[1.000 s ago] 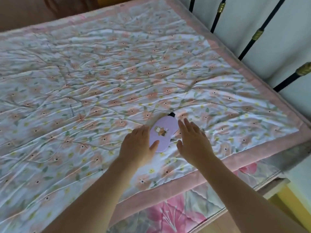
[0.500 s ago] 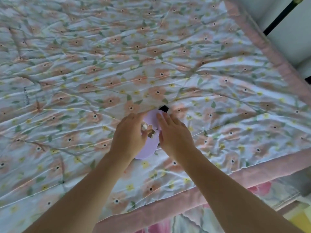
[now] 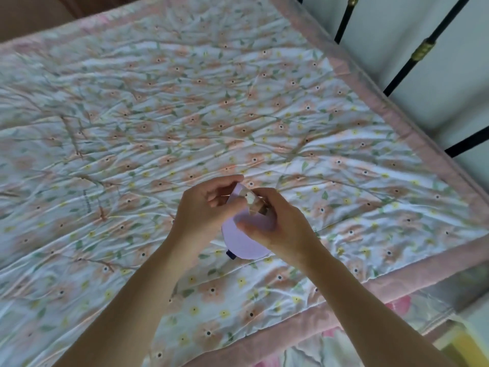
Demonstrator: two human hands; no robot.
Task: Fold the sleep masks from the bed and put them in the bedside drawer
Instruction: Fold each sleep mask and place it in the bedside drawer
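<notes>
The bed (image 3: 185, 115) fills most of the view under a wrinkled flowered quilt (image 3: 132, 144) with a pink border; its left and near parts run out of the picture, so the full shape cannot be seen. Along the far right, black bars of a headboard (image 3: 412, 62) with brass fittings stand against a pale wall, cut off at the top edge. Below the quilt's near right corner a second cloth with large pink flowers (image 3: 397, 305) shows only as a strip, and a yellow edge beside it is too little to identify.

Both forearms reach in from the near edge. The left hand (image 3: 203, 210) curls round the left side of the purple sleep mask (image 3: 246, 239), and the right hand (image 3: 280, 223) pinches its right side, thumb pressed on the front; each grip is closed on the mask. The mask is held above the quilt, near the middle of the view. Much of it is hidden behind the fingers; a small brown and white picture near its top is blurred, and a dark strap end (image 3: 230, 254) pokes out at the bottom.

A second ago the mask lay flat on the quilt between the hands, and half a second ago the fingers were closing on it; now it is lifted off the quilt.
</notes>
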